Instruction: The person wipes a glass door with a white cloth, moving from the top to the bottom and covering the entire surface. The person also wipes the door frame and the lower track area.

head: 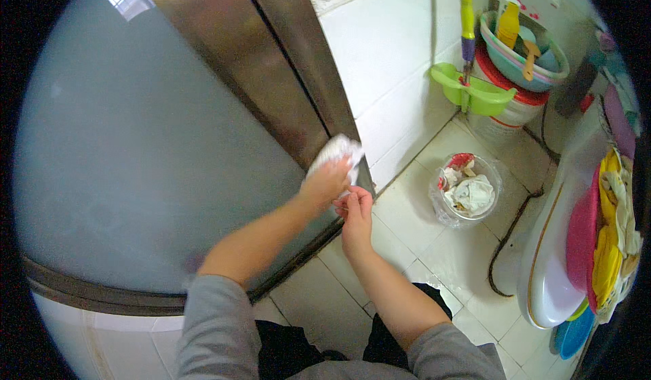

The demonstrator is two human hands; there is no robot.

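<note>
My left hand grips a white cloth and presses it on the lower part of the brown metal door frame. The hand is slightly blurred. Just below and to the right of it is my right hand, its fingers bent and pinched near the edge of the cloth; whether they hold anything cannot be told. Left of both hands lies the large frosted glass panel of the door.
A lined waste bin with crumpled paper stands on the tiled floor. Beyond it, stacked basins rest on a red-lidded bucket, beside a green plastic tray on a pole. At the right, a white pedestal washbasin bears a pink basin of cloths.
</note>
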